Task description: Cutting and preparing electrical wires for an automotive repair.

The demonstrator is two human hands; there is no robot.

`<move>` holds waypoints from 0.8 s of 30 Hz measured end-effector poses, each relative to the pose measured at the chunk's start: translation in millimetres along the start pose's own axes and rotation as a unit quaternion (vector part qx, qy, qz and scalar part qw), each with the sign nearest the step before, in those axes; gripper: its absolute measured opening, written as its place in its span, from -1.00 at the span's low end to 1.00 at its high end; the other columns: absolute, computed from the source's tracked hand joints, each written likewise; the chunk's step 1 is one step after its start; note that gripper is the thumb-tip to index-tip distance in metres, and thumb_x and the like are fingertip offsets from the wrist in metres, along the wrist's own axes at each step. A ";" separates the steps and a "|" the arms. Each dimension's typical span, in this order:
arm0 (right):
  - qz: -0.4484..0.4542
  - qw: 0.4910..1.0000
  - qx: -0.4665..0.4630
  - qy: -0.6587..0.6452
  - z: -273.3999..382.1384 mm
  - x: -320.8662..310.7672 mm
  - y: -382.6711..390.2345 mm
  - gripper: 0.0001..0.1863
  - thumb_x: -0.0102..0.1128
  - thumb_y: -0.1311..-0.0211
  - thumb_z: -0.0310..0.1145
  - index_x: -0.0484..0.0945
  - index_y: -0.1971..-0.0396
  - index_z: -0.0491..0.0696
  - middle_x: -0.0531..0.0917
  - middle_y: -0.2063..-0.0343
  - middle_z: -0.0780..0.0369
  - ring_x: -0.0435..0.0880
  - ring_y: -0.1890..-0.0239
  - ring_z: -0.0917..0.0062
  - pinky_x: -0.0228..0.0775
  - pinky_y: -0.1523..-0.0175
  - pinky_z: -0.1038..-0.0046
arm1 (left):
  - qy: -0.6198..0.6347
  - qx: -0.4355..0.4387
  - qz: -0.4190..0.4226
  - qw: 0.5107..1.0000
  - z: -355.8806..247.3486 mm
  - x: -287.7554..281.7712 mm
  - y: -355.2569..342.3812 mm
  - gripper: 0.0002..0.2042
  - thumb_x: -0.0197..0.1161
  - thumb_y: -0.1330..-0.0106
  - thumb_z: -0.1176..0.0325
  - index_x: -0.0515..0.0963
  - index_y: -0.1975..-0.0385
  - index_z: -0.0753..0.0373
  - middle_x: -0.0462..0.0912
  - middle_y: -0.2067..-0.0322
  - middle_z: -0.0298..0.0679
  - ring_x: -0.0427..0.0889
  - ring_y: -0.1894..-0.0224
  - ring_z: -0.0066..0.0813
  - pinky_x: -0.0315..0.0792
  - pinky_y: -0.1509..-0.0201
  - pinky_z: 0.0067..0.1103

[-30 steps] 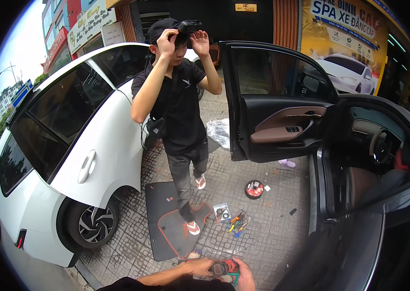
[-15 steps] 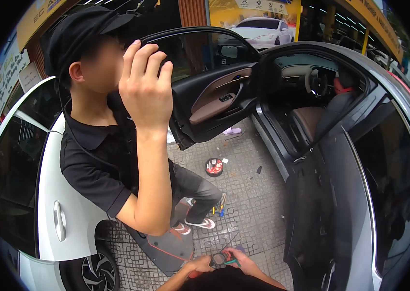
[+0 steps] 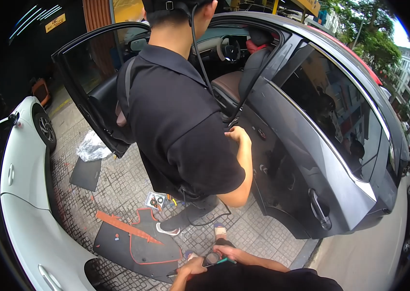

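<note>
Low in the view, my left hand (image 3: 195, 266) and my right hand (image 3: 226, 252) are close together in front of my body, fingers closed. Between them is a small dark round object (image 3: 212, 258), perhaps a roll of tape; its kind is not clear. My right hand grips it along with a teal-handled tool (image 3: 226, 260), whose working end is hidden. A thin dark rod or wire sticks out beside my left hand, whose exact hold is partly hidden. Ahead stands a co-worker in black (image 3: 176, 126), back turned, one hand (image 3: 236, 135) raised at the edge of the grey car's door frame.
The grey car (image 3: 302, 160) stands at the right, its front door (image 3: 96, 72) open. A white car (image 3: 20, 179) flanks the left. On the paving lie dark floor mats (image 3: 156, 245) with orange edging, a box of small parts (image 3: 155, 200) and plastic wrap (image 3: 92, 147).
My view has swung right. The co-worker, earlier at the left with an arm raised close to me, now stands ahead in the open doorway. My hands stay together around the same things.
</note>
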State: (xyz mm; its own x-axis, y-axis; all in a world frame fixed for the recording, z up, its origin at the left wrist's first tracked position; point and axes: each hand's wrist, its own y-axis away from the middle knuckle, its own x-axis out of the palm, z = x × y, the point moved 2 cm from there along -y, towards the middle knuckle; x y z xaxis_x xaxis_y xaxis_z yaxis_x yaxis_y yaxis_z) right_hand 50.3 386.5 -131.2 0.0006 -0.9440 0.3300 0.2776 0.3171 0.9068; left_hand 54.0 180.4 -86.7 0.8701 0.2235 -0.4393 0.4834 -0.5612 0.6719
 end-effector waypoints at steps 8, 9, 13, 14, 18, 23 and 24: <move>0.023 0.998 -0.043 -0.026 -44.9 -9.0 -34.1 -0.73 0.17 -0.33 -0.14 0.57 0.50 0.02 0.48 0.65 0.43 0.43 0.58 0.72 0.38 0.49 0.56 | 0.038 0.038 0.032 0.998 6.5 15.5 11.3 -0.48 0.35 -0.08 0.19 0.49 0.09 0.51 0.63 0.11 0.25 0.65 0.00 0.11 0.51 -0.03 -0.23; 0.042 0.998 -0.043 -0.020 -45.9 -8.1 -38.0 -0.74 0.16 -0.34 -0.14 0.58 0.48 0.02 0.48 0.66 0.44 0.43 0.60 0.74 0.38 0.52 0.57 | 0.042 0.030 0.024 0.998 4.7 12.9 14.6 -0.49 0.35 -0.08 0.20 0.49 0.10 0.52 0.63 0.12 0.25 0.65 0.00 0.11 0.51 -0.03 -0.24; 0.053 0.995 -0.056 -0.064 -25.7 6.9 -29.1 -0.73 0.12 -0.37 -0.18 0.57 0.49 0.01 0.46 0.71 0.47 0.39 0.73 0.75 0.29 0.65 0.66 | 0.051 0.038 0.017 0.998 20.2 3.7 2.0 -0.49 0.36 -0.08 0.25 0.50 0.05 0.51 0.64 0.11 0.24 0.65 -0.01 0.06 0.51 -0.03 -0.27; 0.055 0.994 -0.058 -0.069 -14.2 14.1 -13.7 -0.73 0.12 -0.37 -0.18 0.57 0.49 0.01 0.46 0.71 0.47 0.39 0.73 0.75 0.29 0.65 0.66 | 0.046 0.037 0.020 0.998 25.4 4.7 -0.6 -0.49 0.36 -0.08 0.25 0.50 0.05 0.51 0.64 0.11 0.24 0.65 -0.01 0.06 0.51 -0.03 -0.27; 0.134 0.982 -0.030 -0.131 2.9 12.0 -16.4 -0.75 0.05 -0.46 -0.16 0.59 0.29 -0.01 0.53 0.61 0.41 0.47 0.63 0.69 0.41 0.56 0.57 | 0.050 -0.017 0.051 0.997 17.4 -23.4 1.0 -0.47 0.39 -0.06 0.26 0.51 0.02 0.50 0.66 0.08 0.19 0.66 -0.04 0.00 0.52 -0.06 -0.29; 0.081 0.990 -0.082 -0.085 20.8 -2.9 -35.2 -0.68 -0.02 -0.49 -0.17 0.55 -0.02 -0.03 0.61 0.24 0.25 0.63 0.24 0.46 0.58 0.18 0.31 | 0.127 -0.005 -0.007 0.992 32.9 -30.1 -13.0 -0.47 0.39 -0.04 0.27 0.53 0.01 0.49 0.68 0.09 0.18 0.67 -0.05 -0.04 0.52 -0.09 -0.32; 0.080 0.990 -0.081 -0.082 24.8 -4.5 -38.2 -0.67 -0.01 -0.49 -0.15 0.54 -0.03 -0.04 0.61 0.21 0.24 0.64 0.22 0.45 0.58 0.17 0.30 | 0.128 -0.007 -0.007 0.992 37.0 -28.5 -16.7 -0.47 0.39 -0.04 0.27 0.53 0.01 0.49 0.68 0.09 0.18 0.67 -0.05 -0.04 0.52 -0.09 -0.32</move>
State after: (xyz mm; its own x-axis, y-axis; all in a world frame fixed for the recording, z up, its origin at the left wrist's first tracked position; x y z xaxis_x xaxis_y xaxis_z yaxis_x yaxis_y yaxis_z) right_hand 15.9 380.9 -160.8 -0.0956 -0.8506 0.5171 0.4371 0.4309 0.7895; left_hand 17.6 153.9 -107.5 0.8581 0.4272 -0.2850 0.4960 -0.5453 0.6758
